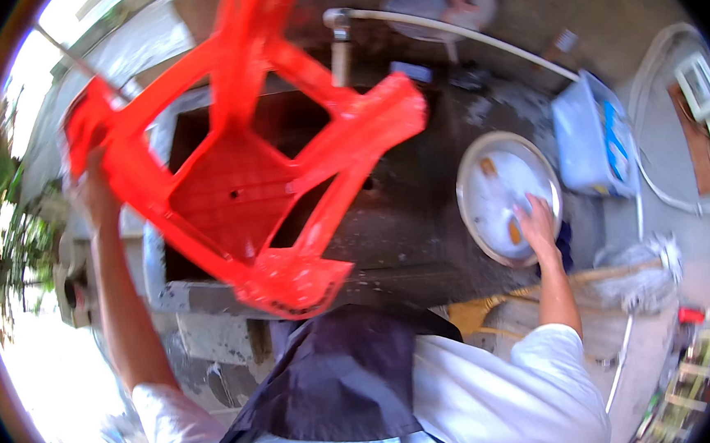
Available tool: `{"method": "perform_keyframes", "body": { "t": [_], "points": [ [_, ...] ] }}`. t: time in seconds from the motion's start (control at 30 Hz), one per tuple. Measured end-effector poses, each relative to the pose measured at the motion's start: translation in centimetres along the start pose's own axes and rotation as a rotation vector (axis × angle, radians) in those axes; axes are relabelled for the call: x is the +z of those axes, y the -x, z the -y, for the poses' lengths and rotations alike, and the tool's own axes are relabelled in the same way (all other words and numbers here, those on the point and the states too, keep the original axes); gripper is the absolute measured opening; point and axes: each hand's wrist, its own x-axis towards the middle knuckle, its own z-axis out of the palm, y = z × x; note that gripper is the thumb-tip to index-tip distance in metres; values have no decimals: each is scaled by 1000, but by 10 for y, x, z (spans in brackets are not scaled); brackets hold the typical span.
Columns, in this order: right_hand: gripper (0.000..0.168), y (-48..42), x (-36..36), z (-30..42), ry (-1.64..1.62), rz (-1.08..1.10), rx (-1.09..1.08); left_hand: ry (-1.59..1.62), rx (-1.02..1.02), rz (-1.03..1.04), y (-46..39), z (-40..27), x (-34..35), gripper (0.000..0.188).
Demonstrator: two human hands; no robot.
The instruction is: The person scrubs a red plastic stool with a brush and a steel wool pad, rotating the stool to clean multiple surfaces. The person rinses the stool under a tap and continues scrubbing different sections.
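A red plastic stool (229, 193), its underside and legs facing me, is held over the dark sink basin (192, 140). My left hand (94, 184) grips one of its legs at the left. On the right, my right hand (537, 218) reaches into a round basin (464, 207) of white, sudsy water, fingers spread near an orange-brown item (514, 231). A second orange-brown item (487, 167) lies in the suds further back. Whether my right fingers touch anything there cannot be told.
A white pipe with a tap (340, 31) rises behind the sink. Further back stands an oval mirror (439, 6). At the right are a translucent plastic bin (584, 137), a mop head (636, 270) and a yellow broom (473, 315). A blue box (411, 72) lies behind the stool.
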Motion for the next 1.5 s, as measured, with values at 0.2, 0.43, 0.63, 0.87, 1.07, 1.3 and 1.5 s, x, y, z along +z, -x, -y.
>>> {"method": "perform_keyframes", "body": {
  "t": [0.2, 0.43, 0.63, 0.87, 1.07, 1.3, 1.5],
  "points": [
    [45, 26, -43, -60, 38, -356, 304, 1092, -874, -169, 36, -7, -7, 52],
    [68, 71, -25, -118, 44, 12, 699, 952, -642, -125, 30, -17, -22, 39],
    [53, 46, -42, -82, -142, -539, 500, 898, -437, -172, 32, -14, -50, 48],
    [74, -20, -20, 63, -14, 401, 262, 1085, -669, -377, 56, -4, -82, 48],
    [84, -10, 29, 78, -55, 348, 159, 1042, -774, -592, 89, 10, -42, 35],
    [44, 4, -13, 89, -261, -54, -73, 558, -1062, -722, 130, -7, -12, 22],
    [29, 52, -52, -22, -123, -665, 237, 402, -997, -694, 190, -2, -5, 31]
  ]
}}
